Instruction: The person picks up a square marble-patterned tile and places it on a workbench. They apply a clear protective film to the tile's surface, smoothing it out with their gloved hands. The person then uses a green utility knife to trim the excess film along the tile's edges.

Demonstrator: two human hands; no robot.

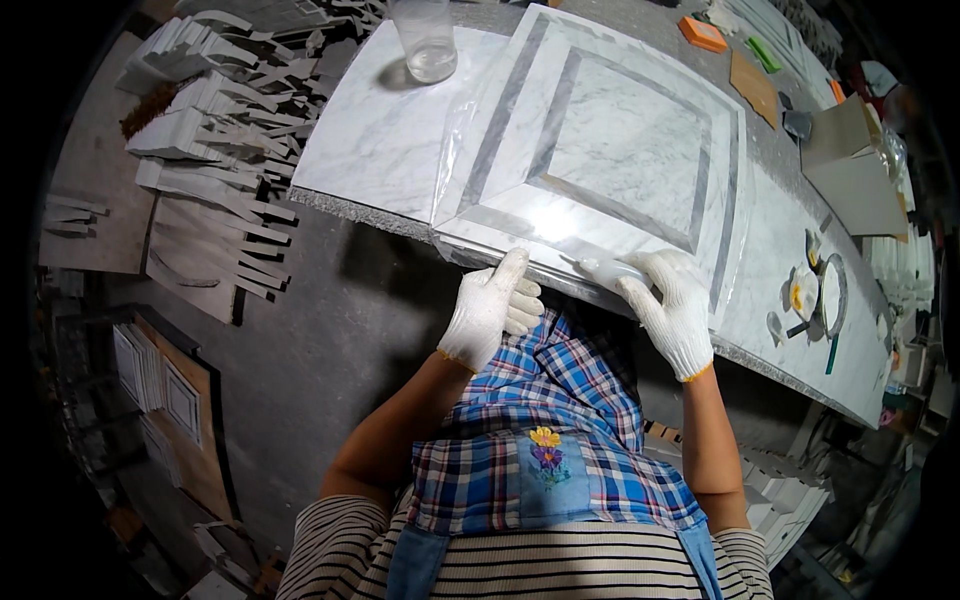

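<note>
A white and grey marble panel [630, 130] with inlaid dark frames lies on a marble-topped table under a glossy clear film. My right hand [678, 300], in a white knit glove, is closed round a small translucent squeeze bottle [612, 271]. Its thin nozzle points left, close to the panel's near edge. My left hand [492, 308], gloved the same way, is at that edge with its thumb stretched up against it. The other fingers of this hand are loosely bent below the thumb, and I see nothing in them.
A clear plastic cup [430, 50] stands on the slab at left. Small dishes [830, 295] and a green-handled tool [832, 353] lie at right, near a cardboard box [850, 160]. An orange box [703, 34] sits behind. Stacked stone strips [215, 190] occupy the left side.
</note>
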